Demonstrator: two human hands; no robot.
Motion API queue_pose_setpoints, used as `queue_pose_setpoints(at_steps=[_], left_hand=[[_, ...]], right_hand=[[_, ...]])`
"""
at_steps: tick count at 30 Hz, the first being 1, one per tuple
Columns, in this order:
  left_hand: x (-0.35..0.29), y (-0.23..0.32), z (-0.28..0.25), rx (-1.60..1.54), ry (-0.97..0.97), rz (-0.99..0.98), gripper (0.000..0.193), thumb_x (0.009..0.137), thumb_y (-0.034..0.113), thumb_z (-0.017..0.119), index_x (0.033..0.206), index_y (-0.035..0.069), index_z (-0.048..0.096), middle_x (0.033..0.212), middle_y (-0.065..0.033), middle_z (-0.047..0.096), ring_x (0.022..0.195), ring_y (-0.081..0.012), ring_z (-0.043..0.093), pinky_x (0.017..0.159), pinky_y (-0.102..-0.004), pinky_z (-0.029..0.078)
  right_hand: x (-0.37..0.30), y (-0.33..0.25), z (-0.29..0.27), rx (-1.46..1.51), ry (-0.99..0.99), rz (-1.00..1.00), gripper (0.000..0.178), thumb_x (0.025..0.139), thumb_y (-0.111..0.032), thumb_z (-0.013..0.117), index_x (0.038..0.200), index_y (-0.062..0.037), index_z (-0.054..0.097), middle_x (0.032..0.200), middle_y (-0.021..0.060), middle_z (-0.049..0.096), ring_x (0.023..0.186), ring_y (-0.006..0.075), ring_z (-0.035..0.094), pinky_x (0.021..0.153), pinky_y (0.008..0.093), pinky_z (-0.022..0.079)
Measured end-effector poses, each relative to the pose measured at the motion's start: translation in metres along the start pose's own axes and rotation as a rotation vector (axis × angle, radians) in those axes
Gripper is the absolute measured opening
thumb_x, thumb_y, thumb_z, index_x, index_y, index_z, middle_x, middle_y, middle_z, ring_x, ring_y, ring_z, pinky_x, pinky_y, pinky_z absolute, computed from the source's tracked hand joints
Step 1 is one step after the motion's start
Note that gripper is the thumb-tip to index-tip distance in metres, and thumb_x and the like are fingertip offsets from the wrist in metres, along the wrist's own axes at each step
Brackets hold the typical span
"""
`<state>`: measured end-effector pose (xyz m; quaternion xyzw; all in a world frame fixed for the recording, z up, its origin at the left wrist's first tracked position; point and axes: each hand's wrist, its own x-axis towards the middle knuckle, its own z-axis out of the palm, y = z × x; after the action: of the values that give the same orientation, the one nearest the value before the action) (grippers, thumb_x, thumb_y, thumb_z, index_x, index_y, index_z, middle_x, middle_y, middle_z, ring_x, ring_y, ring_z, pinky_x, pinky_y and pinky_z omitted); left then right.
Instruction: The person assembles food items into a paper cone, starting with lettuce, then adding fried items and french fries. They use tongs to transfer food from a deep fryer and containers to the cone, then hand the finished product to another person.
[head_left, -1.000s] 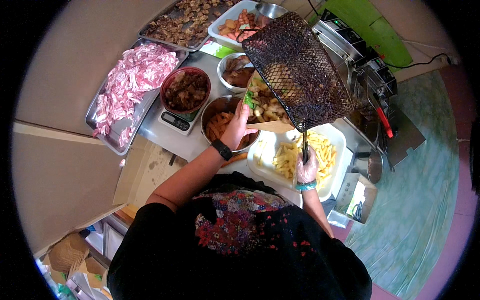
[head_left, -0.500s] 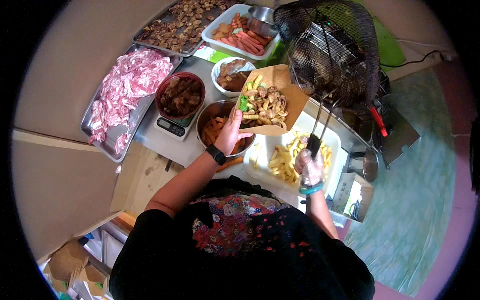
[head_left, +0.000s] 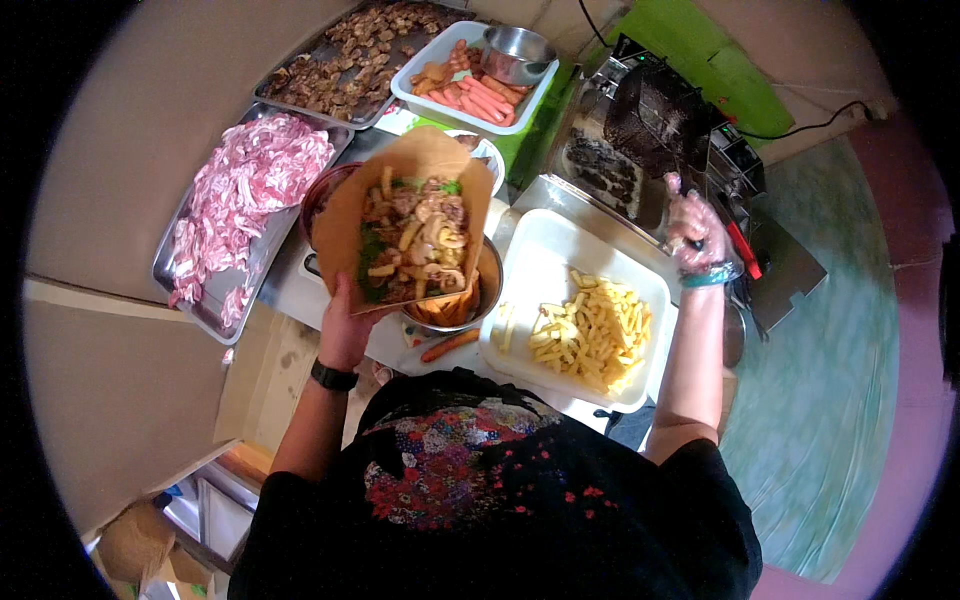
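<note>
My left hand [head_left: 346,325] grips the lower edge of an open kraft paper food box [head_left: 336,215]. Crinkle fries, sliced meat [head_left: 440,225] and some green leaves fill it. It is held over a steel bowl [head_left: 491,285] of orange-brown pieces and hides most of the scale and red bowl behind. At the fryer [head_left: 590,207], my right hand [head_left: 697,230], in a clear plastic glove, is closed around the handle of a dark wire fryer basket [head_left: 655,115]. The hand covers most of that handle. The basket sits low at the fryer's far side, beside dark oil with browned bits.
A white tub [head_left: 525,245] holds pale fries [head_left: 600,335] between my arms. A sausage [head_left: 450,346] lies left of it. Raw sliced meat [head_left: 235,195] fills a left tray; cooked meat [head_left: 345,65] and a tub of sausages [head_left: 480,95] stand behind. A red handle [head_left: 741,247] juts out right.
The basket has gone from raised above the fryer down into it, my right hand moving forward and right with its handle. My left hand has brought the food box left and nearer.
</note>
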<state>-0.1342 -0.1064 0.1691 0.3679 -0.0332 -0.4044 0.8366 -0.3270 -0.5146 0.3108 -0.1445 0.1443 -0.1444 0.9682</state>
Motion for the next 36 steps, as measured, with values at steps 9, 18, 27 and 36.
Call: queue_pose_setpoints(at_steps=[9,18,27,36], left_hand=[[-0.034,0.018,-0.05,-0.056,0.205,0.125,0.056,0.09,0.042,0.036,0.13,0.005,0.024,0.129,-0.0099,0.036,0.118,-0.0249,0.038,0.096,-0.0421,0.033],[-0.034,0.013,-0.044,-0.121,0.244,0.148,0.052,0.09,0.038,0.038,0.129,0.005,0.028,0.128,-0.0074,0.038,0.117,-0.0231,0.038,0.097,-0.039,0.031],[-0.034,0.005,-0.03,-0.116,0.278,0.124,0.049,0.09,0.034,0.04,0.128,0.005,0.028,0.127,-0.0074,0.039,0.114,-0.0231,0.04,0.095,-0.0384,0.034],[-0.043,0.0,-0.035,-0.004,0.326,0.069,0.051,0.09,0.036,0.038,0.127,0.003,0.028,0.123,-0.0082,0.042,0.109,-0.0214,0.046,0.088,-0.0369,0.041]], right_hand=[[0.03,0.0,-0.014,0.075,0.09,-0.01,0.044,0.085,-0.009,0.042,0.122,0.0092,0.028,0.061,-0.0001,0.046,0.046,0.0079,0.044,0.042,0.0181,0.041],[0.09,0.093,-0.106,0.03,0.016,-0.188,0.063,0.082,-0.048,0.046,0.119,0.0025,0.039,0.1,0.0136,0.055,0.079,0.0212,0.055,0.06,0.0275,0.05],[0.253,0.158,-0.046,-2.572,-0.103,-0.149,0.022,0.081,-0.015,0.052,0.102,-0.0147,0.059,0.098,0.0118,0.06,0.091,0.0264,0.056,0.079,0.0333,0.044],[0.278,0.15,-0.064,-2.644,-0.232,-0.078,0.017,0.076,-0.007,0.046,0.086,-0.0117,0.06,0.097,0.0163,0.058,0.088,0.0284,0.057,0.079,0.0342,0.044]])
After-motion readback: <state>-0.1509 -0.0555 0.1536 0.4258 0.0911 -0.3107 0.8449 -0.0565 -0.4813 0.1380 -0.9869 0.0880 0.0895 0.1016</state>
